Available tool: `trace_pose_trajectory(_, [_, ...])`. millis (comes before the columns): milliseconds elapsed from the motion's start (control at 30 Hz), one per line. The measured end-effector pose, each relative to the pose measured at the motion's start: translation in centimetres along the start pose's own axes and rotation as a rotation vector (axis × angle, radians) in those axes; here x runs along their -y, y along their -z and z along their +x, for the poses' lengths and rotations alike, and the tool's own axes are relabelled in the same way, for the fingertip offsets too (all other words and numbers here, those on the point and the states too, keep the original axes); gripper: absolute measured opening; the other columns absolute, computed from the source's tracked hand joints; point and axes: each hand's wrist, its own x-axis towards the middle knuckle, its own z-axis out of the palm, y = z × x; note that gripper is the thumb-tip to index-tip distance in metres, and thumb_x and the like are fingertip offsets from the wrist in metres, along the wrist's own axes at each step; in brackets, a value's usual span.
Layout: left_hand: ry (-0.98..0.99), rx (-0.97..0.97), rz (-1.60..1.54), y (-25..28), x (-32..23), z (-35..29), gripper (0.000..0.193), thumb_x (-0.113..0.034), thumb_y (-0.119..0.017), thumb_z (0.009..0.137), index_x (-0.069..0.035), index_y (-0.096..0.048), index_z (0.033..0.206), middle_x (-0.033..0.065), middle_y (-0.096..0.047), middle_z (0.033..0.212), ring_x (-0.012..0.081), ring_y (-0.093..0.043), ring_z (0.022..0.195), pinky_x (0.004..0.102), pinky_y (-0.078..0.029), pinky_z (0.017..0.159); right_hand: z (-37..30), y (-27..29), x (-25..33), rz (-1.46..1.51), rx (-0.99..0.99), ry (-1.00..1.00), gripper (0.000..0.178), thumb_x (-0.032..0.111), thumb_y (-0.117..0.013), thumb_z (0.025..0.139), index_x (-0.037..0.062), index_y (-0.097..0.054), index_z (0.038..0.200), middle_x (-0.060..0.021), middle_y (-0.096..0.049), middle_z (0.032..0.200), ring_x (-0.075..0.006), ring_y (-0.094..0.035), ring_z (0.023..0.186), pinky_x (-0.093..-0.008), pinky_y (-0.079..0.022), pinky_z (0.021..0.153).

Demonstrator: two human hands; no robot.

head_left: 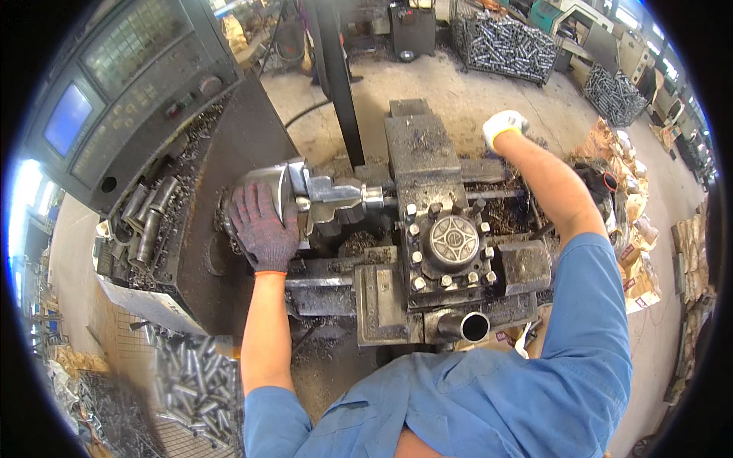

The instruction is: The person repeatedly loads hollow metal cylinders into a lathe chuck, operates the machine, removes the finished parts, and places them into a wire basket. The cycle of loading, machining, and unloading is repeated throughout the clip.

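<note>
My left hand (pixel 263 225), in a dark knitted glove with an orange cuff, lies on the round metal chuck (pixel 284 183) of a lathe, fingers stretched and slightly apart. Beside it, stepped grey metal jaws (pixel 336 197) project toward a short bright cylindrical end (pixel 373 197). My right arm reaches out to the far right, past the machine's dark block (pixel 424 149). There my right hand (pixel 505 128), in a white glove, is closed; what it grips, if anything, is hidden. Between my arms stands the bolted tool post (pixel 452 243) with its round cap.
A control panel (pixel 141 99) with a lit screen rises at left, above a chip-covered ledge holding several metal tubes (pixel 155 217). Loose metal parts (pixel 195 382) lie in a bin at lower left. Wire baskets (pixel 508 49) of parts stand at the back. A dark post (pixel 336 84) rises behind the chuck.
</note>
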Motion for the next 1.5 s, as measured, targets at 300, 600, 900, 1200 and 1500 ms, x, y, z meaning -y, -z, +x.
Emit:
trace_pose_trajectory(300, [0.015, 0.026, -0.019, 0.6, -0.1, 0.5, 0.076, -0.048, -0.065, 0.097, -0.001, -0.049, 0.155, 0.0227, -0.046, 0.163, 0.0439, -0.036, 0.155, 0.0613, -0.024, 0.129, -1.3, 4.0, 19.7, 0.428, 0.081, 0.79, 0.045, 0.047, -0.085, 0.082, 0.004, -0.082, 0.094, -0.0114, -0.079, 0.093, -0.0271, -0.074, 0.081, -0.0448, -0.058, 0.078])
trace_pose_trajectory(600, [-0.001, 0.034, -0.015, 0.1, 0.4, -0.1, 0.079, -0.049, -0.066, 0.095, 0.0, -0.049, 0.155, 0.0231, -0.044, 0.164, 0.0444, -0.033, 0.157, 0.0625, -0.02, 0.13, -0.6, 4.2, 18.1, 0.506, 0.315, 0.918, 0.045, 0.039, -0.088, 0.076, 0.0002, -0.077, 0.097, -0.022, -0.078, 0.104, -0.0354, -0.077, 0.094, -0.0468, -0.06, 0.081])
trace_pose_trajectory(900, [-0.001, 0.031, -0.042, 0.7, 0.0, 0.1, 0.076, -0.047, -0.068, 0.094, 0.001, -0.052, 0.152, 0.0244, -0.046, 0.162, 0.0448, -0.035, 0.155, 0.0639, -0.021, 0.13, 0.4, 3.4, 19.5, 0.706, 0.382, 0.886, 0.055, 0.05, -0.089, 0.077, -0.0021, -0.078, 0.093, -0.0148, -0.076, 0.09, -0.0248, -0.067, 0.075, -0.0429, -0.053, 0.069])
trace_pose_trajectory(1200, [-0.001, -0.017, -0.02, -0.7, 0.6, -0.8, 0.078, -0.051, -0.064, 0.096, -0.001, -0.05, 0.155, 0.023, -0.044, 0.164, 0.0462, -0.034, 0.155, 0.0648, -0.019, 0.13, -5.7, 3.5, 9.6, 0.258, -0.025, 0.464, 0.055, 0.034, -0.085, 0.073, 0.0045, -0.071, 0.117, -0.0214, -0.077, 0.103, -0.037, -0.076, 0.1, -0.0473, -0.061, 0.085])
trace_pose_trajectory(1500, [0.057, 0.258, -1.126, 9.6, -3.8, -2.8, 0.08, -0.028, -0.077, 0.092, 0.001, -0.043, 0.158, 0.0258, -0.046, 0.161, 0.0429, -0.039, 0.154, 0.0518, -0.029, 0.128, -28.8, 11.9, 13.2, 1.105, -0.137, 0.261, 0.098, 0.066, -0.089, 0.065, -0.0068, -0.063, 0.124, -0.0278, -0.073, 0.113, -0.0375, -0.075, 0.101, -0.0438, -0.06, 0.09])
